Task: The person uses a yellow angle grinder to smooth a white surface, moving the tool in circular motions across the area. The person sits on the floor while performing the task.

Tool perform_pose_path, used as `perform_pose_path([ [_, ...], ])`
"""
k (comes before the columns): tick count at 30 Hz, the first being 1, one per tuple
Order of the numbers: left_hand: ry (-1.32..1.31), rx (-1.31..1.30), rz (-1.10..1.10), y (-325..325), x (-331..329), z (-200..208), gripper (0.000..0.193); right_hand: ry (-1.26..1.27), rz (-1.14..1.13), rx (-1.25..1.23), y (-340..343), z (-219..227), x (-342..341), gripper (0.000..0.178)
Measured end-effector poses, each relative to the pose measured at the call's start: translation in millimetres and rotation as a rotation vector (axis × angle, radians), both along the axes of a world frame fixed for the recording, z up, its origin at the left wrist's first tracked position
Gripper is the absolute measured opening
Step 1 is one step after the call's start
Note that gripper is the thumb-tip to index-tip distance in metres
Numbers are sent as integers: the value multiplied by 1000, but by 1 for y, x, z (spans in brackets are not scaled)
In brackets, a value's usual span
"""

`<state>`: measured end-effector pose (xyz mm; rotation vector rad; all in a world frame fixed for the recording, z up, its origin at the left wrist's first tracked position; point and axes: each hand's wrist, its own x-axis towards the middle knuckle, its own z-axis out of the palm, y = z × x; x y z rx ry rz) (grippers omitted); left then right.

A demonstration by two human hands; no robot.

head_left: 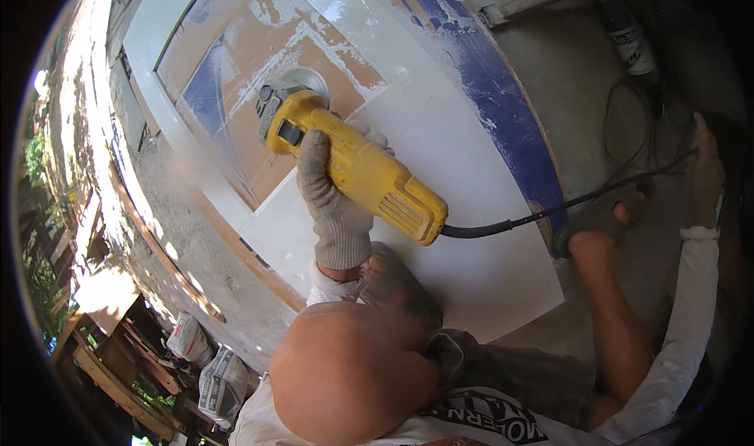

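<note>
Grinder (353, 163), yellow, lies across the middle of my view, its round disc guard at ten o'clock pressed against a white panel (440, 155). I see my left hand (334, 198), in a grey knit glove, clamped around the grinder's body from below, fingers wrapped over its top. My right hand (703, 171) sits at three o'clock, well apart from the tool, resting against the concrete floor (573, 77); I cannot tell whether its fingers are spread or together.

The panel carries a blue band (503, 92) along its far edge and a recessed square (275, 61) at eleven o'clock, showing bare brown patches and blue remnants under white dust. A black power cord (550, 210) runs from the grinder's tail toward three o'clock, crossing the panel's edge. A bare knee (345, 375) fills six o'clock and hides the panel's near corner. A sandalled foot (601, 218) stands just beside the cord. Grey bags (208, 367) lie at seven o'clock. A spray can (628, 41) stands at one o'clock.
</note>
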<state>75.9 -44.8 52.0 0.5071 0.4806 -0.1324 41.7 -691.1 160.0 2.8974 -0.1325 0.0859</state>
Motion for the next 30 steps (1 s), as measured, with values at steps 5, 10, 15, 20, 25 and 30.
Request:
perform_pose_path([
  [5, -26, 54, -51, 13, -1, 7, 60, 268, 121, 185, 56, -12, 9, 58],
  [10, 45, 438, -78, 20, -22, 4, 66, 892, 130, 354, 192, -25, -31, 59],
  [15, 159, 497, -112, 7, -32, 10, 61, 794, 133, 1333, 372, -7, -18, 91],
  [20, 279, 345, -101, -9, -32, 22, 44, 749, -121, 1390, 480, -11, -22, 108],
  [25, 263, 292, -208, -14, -30, 14, 44, 722, -199, 1338, 480, -23, -26, 108],
  [30, 211, 237, -245, -20, -20, -1, 43, 624, -62, 1242, 469, -32, -28, 104],
])
